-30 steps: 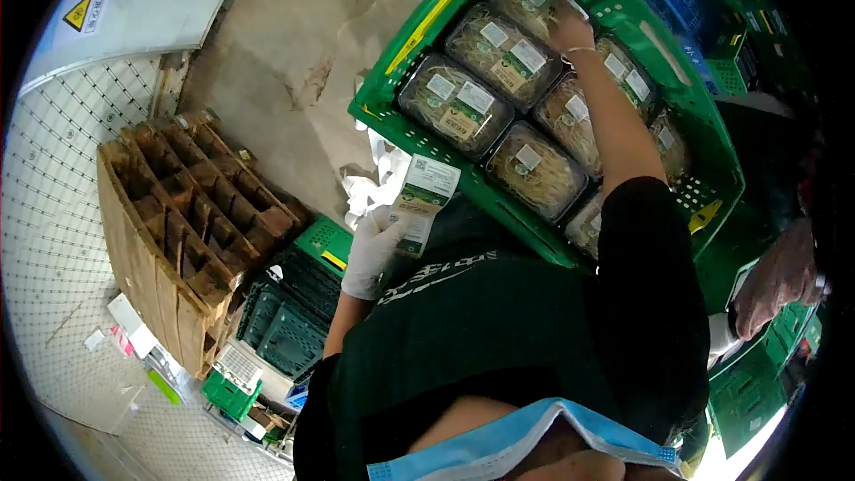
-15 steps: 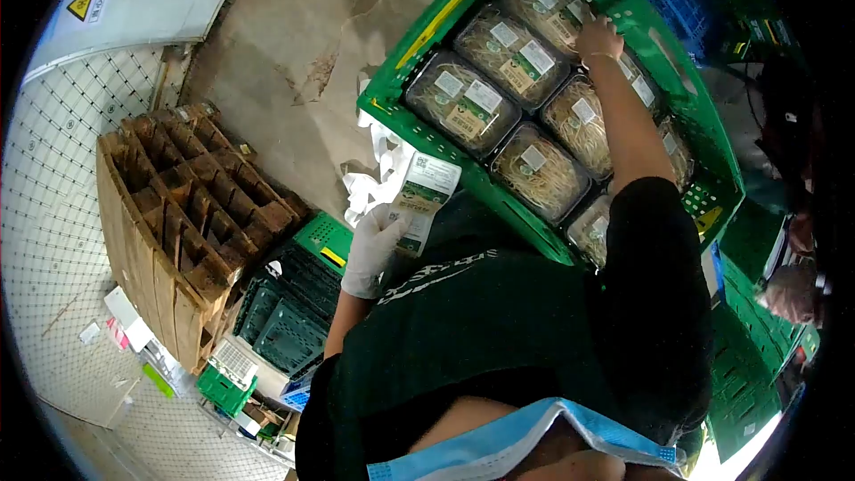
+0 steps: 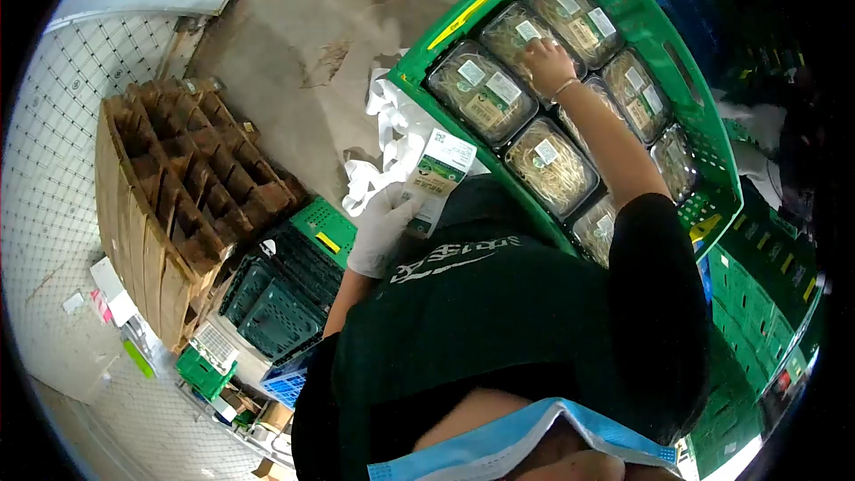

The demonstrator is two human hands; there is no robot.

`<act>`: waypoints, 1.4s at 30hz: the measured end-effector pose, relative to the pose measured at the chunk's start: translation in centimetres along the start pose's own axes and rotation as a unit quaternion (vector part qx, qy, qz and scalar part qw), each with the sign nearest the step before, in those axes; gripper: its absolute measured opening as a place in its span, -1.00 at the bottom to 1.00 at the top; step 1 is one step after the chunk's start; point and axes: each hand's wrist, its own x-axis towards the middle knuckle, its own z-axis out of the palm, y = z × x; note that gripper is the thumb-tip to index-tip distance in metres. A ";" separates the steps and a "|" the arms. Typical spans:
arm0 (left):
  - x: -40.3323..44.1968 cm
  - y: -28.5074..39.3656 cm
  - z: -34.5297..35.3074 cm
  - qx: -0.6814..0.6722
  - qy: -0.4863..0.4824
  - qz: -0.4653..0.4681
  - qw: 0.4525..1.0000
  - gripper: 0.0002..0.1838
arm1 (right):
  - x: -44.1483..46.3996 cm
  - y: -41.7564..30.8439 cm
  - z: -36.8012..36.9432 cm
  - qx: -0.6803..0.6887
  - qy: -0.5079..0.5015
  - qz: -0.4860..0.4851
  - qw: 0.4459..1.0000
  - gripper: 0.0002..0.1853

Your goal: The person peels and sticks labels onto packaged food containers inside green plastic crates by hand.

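My left hand [image 3: 385, 230], in a white glove, is closed on a strip of printed labels [image 3: 436, 174] in front of my apron. White backing paper [image 3: 389, 129] trails from it in loops beside the crate. My right hand [image 3: 548, 67], bare with a band at the wrist, lies over a clear-lidded plastic pack [image 3: 510, 28] in the crate, fingers spread on its lid and partly covering it. Beside that pack sits another labelled pack [image 3: 484, 93]. A nearer pack [image 3: 551, 167] of pale, thin strands bears one small white sticker. My forearm partly hides the middle pack.
The green crate [image 3: 704, 111] holds several packs in rows. Left of me stands a stack of wooden pallets [image 3: 191, 187], with dark green folded crates [image 3: 283, 316] nearby. More green crates [image 3: 757, 325] are stacked at right. Bare floor [image 3: 312, 9] shows beyond the crate.
My right hand has moved from the far pack to the neighbouring one on the left. The left hand still holds the labels. The view has shifted slightly, with the crate appearing farther right.
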 end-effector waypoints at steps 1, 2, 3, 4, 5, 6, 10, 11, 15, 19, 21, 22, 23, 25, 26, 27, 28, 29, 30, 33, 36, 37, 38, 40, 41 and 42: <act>-0.2 0.0 -0.2 0.025 -0.002 -0.011 1.000 -0.79 | 0.2 -0.1 -0.2 0.000 0.000 -0.002 1.000 -0.66; -0.3 0.0 -0.3 0.050 -0.005 -0.021 0.999 -0.79 | 0.6 -0.1 -0.5 -0.003 -0.018 0.004 1.000 -0.68; -0.4 0.0 -0.3 0.050 -0.005 -0.020 0.999 -0.79 | 1.1 0.0 -0.6 -0.006 -0.037 0.010 0.999 -0.70; -0.5 0.0 -0.4 0.036 -0.010 -0.014 0.999 -0.79 | 1.5 0.7 -0.1 0.001 -0.040 0.026 0.999 -0.74; -0.5 -0.1 -0.4 0.021 -0.016 -0.009 1.000 -0.79 | 1.6 1.9 0.2 0.071 -0.036 0.037 0.996 -0.75; -0.4 -0.6 -0.8 0.020 -0.016 -0.008 1.000 -0.79 | 1.2 2.6 0.1 0.139 0.001 0.073 0.988 -0.75; -0.4 -1.7 -1.6 0.003 -0.023 0.007 1.000 -0.80 | -1.7 0.9 2.3 0.132 0.070 0.171 0.974 -0.63; -0.6 -1.3 -1.5 0.019 -0.027 0.002 0.999 -0.79 | -2.4 0.2 3.1 0.055 0.110 0.198 0.972 -0.55; -0.8 0.3 -0.8 0.062 -0.069 0.047 0.995 -0.77 | -3.9 -2.4 2.0 0.056 0.075 0.304 0.948 -0.40; 0.3 -0.4 -0.8 0.002 -0.133 0.124 0.983 -0.76 | -8.5 -8.5 -6.1 0.639 0.068 -0.008 0.766 -0.54; 1.0 -0.1 -0.7 0.084 -0.175 0.132 0.972 -0.58 | -11.7 -12.0 -11.7 0.573 0.034 -0.046 0.818 -0.71; 1.0 1.1 -0.7 0.151 -0.180 0.137 0.962 -0.61 | -12.4 -12.7 -11.5 0.510 0.076 -0.005 0.857 -0.77; 0.8 2.4 -0.9 0.206 -0.210 0.107 0.950 -0.69 | -12.7 -12.8 -10.8 0.492 0.130 -0.026 0.860 -0.81; 0.7 4.7 0.0 0.481 -0.206 0.122 0.843 -0.78 | -14.1 -13.4 -10.8 0.486 0.053 -0.010 0.872 -0.81; 0.5 3.5 1.1 0.345 -0.173 0.252 0.887 -0.86 | -14.9 -14.1 -10.7 0.484 0.068 -0.011 0.872 -0.80; 0.6 2.8 3.0 0.113 -0.203 0.205 0.951 -0.89 | -15.5 -14.5 -10.5 0.482 0.085 -0.015 0.872 -0.79; 0.7 2.8 3.8 0.153 -0.165 0.234 0.946 -0.90 | -15.9 -14.6 -10.6 0.485 0.113 0.019 0.867 -0.80; 0.7 2.9 4.5 0.191 -0.127 0.262 0.937 -0.89 | -16.3 -14.4 -10.6 0.487 0.140 0.051 0.860 -0.81; 1.0 2.5 4.9 0.192 -0.129 0.262 0.937 -0.89 | -16.8 -13.8 -10.7 0.490 0.160 0.053 0.855 -0.83; 0.4 3.0 7.2 0.293 -0.188 0.232 0.908 -0.82 | -18.7 -9.7 -8.9 0.431 0.225 0.085 0.870 -0.87; 1.6 0.2 7.1 0.288 -0.237 0.170 0.912 -0.83 | -20.5 -0.3 -7.7 0.324 0.160 0.267 0.894 -0.79; 1.5 0.3 7.3 0.289 -0.237 0.166 0.912 -0.83 | -20.9 2.8 -5.1 0.251 0.111 0.258 0.926 -0.64; 1.2 0.4 7.7 0.262 -0.218 0.151 0.928 -0.86 | -20.7 4.3 -2.5 0.212 0.075 0.279 0.934 -0.53; 1.8 -0.6 7.9 0.201 -0.196 0.119 0.952 -0.94 | -19.8 5.6 2.4 0.171 0.071 0.310 0.932 -0.52; 1.9 -0.9 7.8 0.203 -0.195 0.115 0.953 -0.94 | -19.1 5.8 4.2 0.155 0.070 0.340 0.925 -0.52; 1.7 -0.8 8.0 0.192 -0.190 0.117 0.956 -0.93 | -18.4 5.5 4.3 0.123 0.039 0.361 0.924 -0.46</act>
